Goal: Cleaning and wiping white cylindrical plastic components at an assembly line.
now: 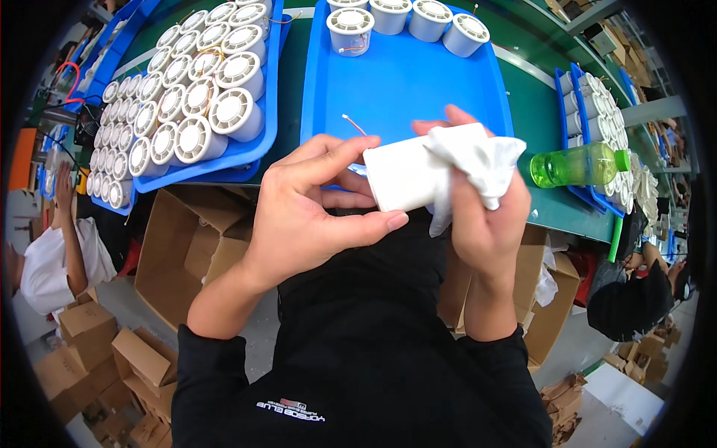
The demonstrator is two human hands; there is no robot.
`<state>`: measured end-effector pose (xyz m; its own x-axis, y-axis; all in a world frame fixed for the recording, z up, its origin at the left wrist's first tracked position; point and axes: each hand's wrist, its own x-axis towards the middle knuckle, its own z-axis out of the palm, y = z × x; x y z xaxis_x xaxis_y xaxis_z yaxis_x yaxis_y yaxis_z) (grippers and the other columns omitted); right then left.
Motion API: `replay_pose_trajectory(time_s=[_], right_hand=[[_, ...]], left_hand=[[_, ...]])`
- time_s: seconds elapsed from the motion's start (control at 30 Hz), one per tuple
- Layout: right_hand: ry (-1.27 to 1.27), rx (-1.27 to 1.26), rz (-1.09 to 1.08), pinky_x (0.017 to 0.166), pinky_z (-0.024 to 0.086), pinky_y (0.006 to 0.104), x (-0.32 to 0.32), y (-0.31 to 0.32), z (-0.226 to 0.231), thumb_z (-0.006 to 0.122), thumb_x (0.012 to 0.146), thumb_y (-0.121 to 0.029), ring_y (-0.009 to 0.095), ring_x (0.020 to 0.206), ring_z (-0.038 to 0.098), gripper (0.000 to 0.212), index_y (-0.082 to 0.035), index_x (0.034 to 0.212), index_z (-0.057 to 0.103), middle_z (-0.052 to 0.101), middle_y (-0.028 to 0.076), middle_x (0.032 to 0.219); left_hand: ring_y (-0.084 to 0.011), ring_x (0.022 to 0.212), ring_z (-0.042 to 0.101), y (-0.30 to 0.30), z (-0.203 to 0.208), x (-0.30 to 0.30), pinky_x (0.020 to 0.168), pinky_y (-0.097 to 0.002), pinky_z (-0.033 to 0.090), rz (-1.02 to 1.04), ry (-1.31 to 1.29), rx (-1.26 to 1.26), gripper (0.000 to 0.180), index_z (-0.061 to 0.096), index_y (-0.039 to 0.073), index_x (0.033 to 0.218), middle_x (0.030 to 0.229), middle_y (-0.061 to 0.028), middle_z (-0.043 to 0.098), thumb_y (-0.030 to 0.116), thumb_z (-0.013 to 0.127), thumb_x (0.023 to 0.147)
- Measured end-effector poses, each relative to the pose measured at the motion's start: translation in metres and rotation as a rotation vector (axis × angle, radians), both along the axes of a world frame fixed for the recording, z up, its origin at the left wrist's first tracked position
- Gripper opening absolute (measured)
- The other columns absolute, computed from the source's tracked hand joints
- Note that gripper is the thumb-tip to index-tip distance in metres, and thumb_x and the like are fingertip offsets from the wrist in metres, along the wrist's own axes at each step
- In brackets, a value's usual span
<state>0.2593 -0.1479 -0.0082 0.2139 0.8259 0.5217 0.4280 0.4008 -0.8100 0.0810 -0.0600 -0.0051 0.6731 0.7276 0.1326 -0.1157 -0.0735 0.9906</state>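
My left hand (310,190) grips one end of a white cylindrical housing (399,173), thumb below and fingers above. The housing lies on its side in front of me, and a thin wire with a small plug (353,124) sticks up past my left fingers. In my right hand (489,216) a crumpled white cloth (489,160) is bunched and pressed against the housing's other end. Part of that end is hidden by the cloth. Just beyond my hands is a blue tray (411,82) with several similar white housings (431,16) along its far side.
Blue trays on the left hold rows of white housings with slotted tops (196,136). On the green table (549,205) at right lies a green bottle (579,164), near more filled trays (586,175). Cardboard boxes (175,246) stand below. Other people (63,261) sit at both sides.
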Motion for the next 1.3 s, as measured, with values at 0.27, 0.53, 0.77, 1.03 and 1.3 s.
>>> replay_pose_trajectory(time_s=[0.27, 0.53, 0.77, 1.03, 1.3], right_hand=[[0.372, -0.057, -0.084, 0.094, 0.049, 0.0355, 0.004, -0.001, -0.006, 0.049, 0.097, -0.002, 0.026, 0.105, 0.064, 0.032, 0.011, 0.127, 0.049, 0.062, 0.021, 0.118], [0.198, 0.046, -0.209, 0.097, 0.041, 0.0292, 0.016, 0.01, 0.002, 0.051, 0.094, -0.001, 0.016, 0.11, 0.055, 0.029, 0.007, 0.122, 0.055, 0.056, 0.015, 0.129], [0.41, -0.087, -0.25, 0.092, 0.043, 0.0269, 0.015, -0.015, 0.003, 0.054, 0.088, 0.006, 0.015, 0.1, 0.057, 0.042, 0.007, 0.129, 0.05, 0.057, 0.009, 0.111], [0.522, 0.008, -0.36, 0.084, 0.049, 0.0284, 0.019, -0.064, -0.015, 0.061, 0.083, 0.009, 0.013, 0.095, 0.059, 0.04, 0.0, 0.119, 0.047, 0.058, 0.008, 0.105], [0.526, 0.073, -0.645, 0.096, 0.044, 0.0294, 0.058, -0.131, -0.042, 0.057, 0.087, 0.009, 0.017, 0.106, 0.058, 0.043, 0.006, 0.13, 0.052, 0.06, 0.014, 0.121]], left_hand=[[-0.0169, 0.089, 0.067, 0.0, 0.003, -0.003, 0.077, -0.0298, 0.061, 0.017, -0.07, -0.059, 0.059, 0.058, -0.008, 0.123, 0.105, -0.0108, 0.058, -0.002, 0.082, 0.069], [-0.0181, 0.087, 0.067, 0.012, 0.012, -0.001, 0.072, -0.0295, 0.062, 0.034, -0.086, -0.076, 0.059, 0.057, -0.009, 0.124, 0.105, -0.011, 0.057, -0.004, 0.081, 0.07], [-0.0265, 0.081, 0.067, 0.039, 0.029, 0.008, 0.072, -0.0338, 0.057, -0.098, 0.424, 0.719, 0.055, 0.062, -0.002, 0.119, 0.101, -0.0158, 0.06, 0.016, 0.081, 0.07], [-0.0329, 0.08, 0.065, 0.052, 0.058, 0.054, 0.068, -0.0418, 0.055, -0.276, 0.914, 1.171, 0.052, 0.064, 0.003, 0.113, 0.093, -0.0168, 0.059, 0.036, 0.075, 0.074], [-0.0341, 0.096, 0.061, 0.029, 0.08, 0.092, 0.081, -0.0419, 0.051, 0.012, 0.577, 1.261, 0.054, 0.065, -0.002, 0.11, 0.104, -0.0183, 0.061, 0.032, 0.08, 0.072]])
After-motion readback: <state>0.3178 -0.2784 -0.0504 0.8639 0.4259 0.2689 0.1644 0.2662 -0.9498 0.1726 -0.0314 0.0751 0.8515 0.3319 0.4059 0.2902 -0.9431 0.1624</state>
